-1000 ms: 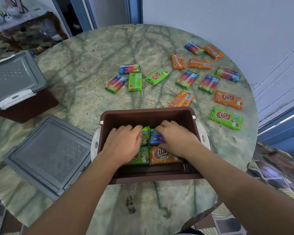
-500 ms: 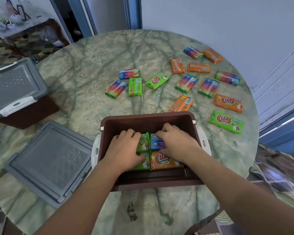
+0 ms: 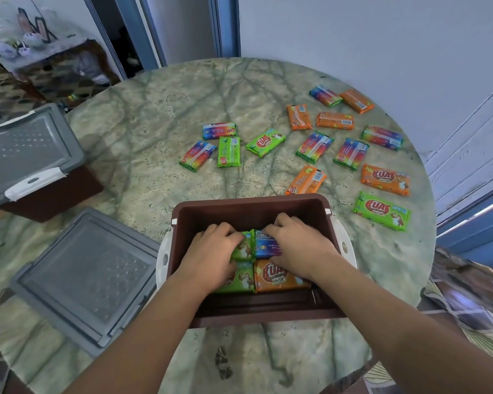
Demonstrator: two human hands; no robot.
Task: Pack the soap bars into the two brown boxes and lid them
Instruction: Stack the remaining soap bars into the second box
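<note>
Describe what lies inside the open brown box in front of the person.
Inside the brown box lie soap bars: two green, one orange, one rainbow-coloured. The left hand and right hand cover parts of them, hiding anything beneath.
</note>
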